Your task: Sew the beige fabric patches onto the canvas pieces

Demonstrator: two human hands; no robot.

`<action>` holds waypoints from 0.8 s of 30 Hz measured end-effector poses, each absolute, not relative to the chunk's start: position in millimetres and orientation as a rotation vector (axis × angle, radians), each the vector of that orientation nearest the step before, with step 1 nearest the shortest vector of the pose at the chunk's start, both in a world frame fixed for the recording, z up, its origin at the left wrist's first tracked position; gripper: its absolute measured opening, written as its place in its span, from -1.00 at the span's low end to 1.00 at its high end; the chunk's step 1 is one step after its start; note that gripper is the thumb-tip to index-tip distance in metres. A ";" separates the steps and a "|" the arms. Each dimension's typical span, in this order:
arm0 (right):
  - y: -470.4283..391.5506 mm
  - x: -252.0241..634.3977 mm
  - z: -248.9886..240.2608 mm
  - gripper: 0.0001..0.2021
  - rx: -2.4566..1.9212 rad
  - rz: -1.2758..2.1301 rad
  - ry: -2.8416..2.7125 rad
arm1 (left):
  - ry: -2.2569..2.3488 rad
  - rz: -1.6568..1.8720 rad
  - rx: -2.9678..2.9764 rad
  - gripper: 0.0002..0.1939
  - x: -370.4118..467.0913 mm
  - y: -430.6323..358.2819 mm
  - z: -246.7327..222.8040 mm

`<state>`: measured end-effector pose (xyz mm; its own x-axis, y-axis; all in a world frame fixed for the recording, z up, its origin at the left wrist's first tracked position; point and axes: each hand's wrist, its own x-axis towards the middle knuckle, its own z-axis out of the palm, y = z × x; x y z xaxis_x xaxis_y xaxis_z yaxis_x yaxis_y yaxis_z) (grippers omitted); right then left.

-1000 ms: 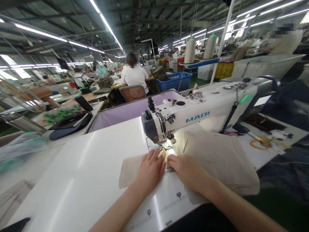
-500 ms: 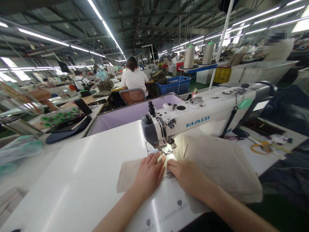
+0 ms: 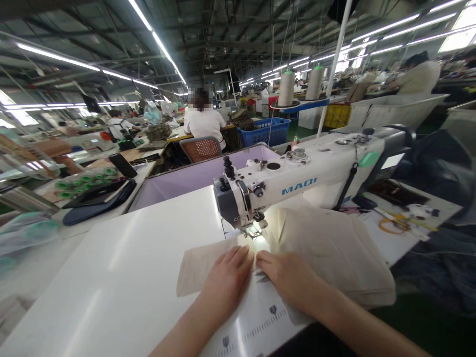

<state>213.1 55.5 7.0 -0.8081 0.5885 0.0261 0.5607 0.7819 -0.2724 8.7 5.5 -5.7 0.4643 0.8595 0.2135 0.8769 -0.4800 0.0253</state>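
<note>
A white sewing machine (image 3: 297,173) has its lit presser foot (image 3: 254,230) over a piece of beige fabric (image 3: 330,248). The cloth spreads in a wide part to the right, and a narrower part (image 3: 189,267) lies to the left. My left hand (image 3: 230,270) is closed on the fabric just in front of the foot, fingers together and bent. Beside it, my right hand (image 3: 286,271) pinches the cloth between thumb and fingers. The needle tip and the fabric edge under my fingers cannot be made out.
The white tabletop (image 3: 122,277) carries a printed ruler scale near its front edge. Scissors with orange handles (image 3: 394,224) lie at the right. A lilac bin (image 3: 178,181) stands behind the table. Two thread cones (image 3: 286,89) are on a stand, and a person in white (image 3: 204,121) sits ahead.
My left hand has drawn back slightly from the presser foot, and my right hand has shifted a little towards me. The whole view has turned slightly right.
</note>
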 end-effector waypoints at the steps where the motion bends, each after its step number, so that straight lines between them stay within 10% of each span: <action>1: 53.9 214.4 6.0 -0.80 -0.929 0.383 -2.866 | -1.499 -0.305 -2.657 -0.65 8.3 1.6 -5.4; 24: 75.4 200.2 17.5 -0.78 -1.002 0.351 -2.818 | -1.418 -0.445 -2.751 -0.66 -8.8 26.0 8.1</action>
